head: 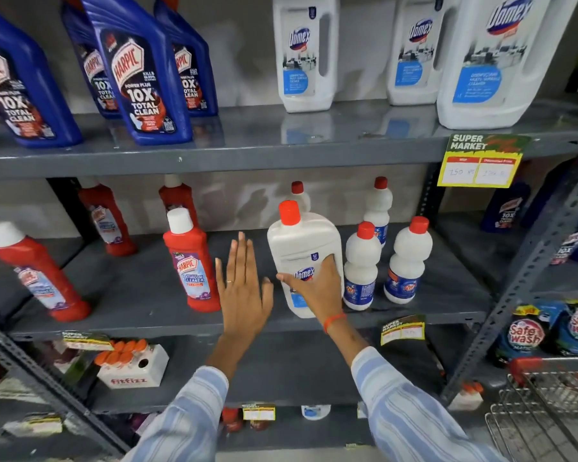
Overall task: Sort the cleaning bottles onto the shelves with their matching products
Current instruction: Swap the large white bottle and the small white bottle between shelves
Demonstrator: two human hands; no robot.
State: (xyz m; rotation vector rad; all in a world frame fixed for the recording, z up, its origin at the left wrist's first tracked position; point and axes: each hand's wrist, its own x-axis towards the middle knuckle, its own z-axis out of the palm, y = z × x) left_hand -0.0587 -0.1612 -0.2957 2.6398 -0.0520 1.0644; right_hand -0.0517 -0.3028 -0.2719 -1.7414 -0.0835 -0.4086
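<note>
My right hand [317, 288] grips a white Domex bottle [302, 241] with a red cap, standing at the front of the middle shelf [141, 295]. My left hand [242, 288] is flat and open just left of that bottle, fingers up, holding nothing. Red Harpic bathroom cleaner bottles [191, 261] stand to the left on the same shelf. Small white bottles with red caps [361, 268] stand to the right of the held bottle. On the top shelf [247, 141], blue Harpic bottles [137, 71] are at left and large white Domex jugs [306, 55] at right.
A yellow price tag [481, 161] hangs from the top shelf's edge. Safewash pouches [528, 331] and a wire cart [544, 405] with a red handle are at lower right. A white Fitfizz pack [134, 368] sits on the lower shelf. Slanted metal uprights frame the shelves.
</note>
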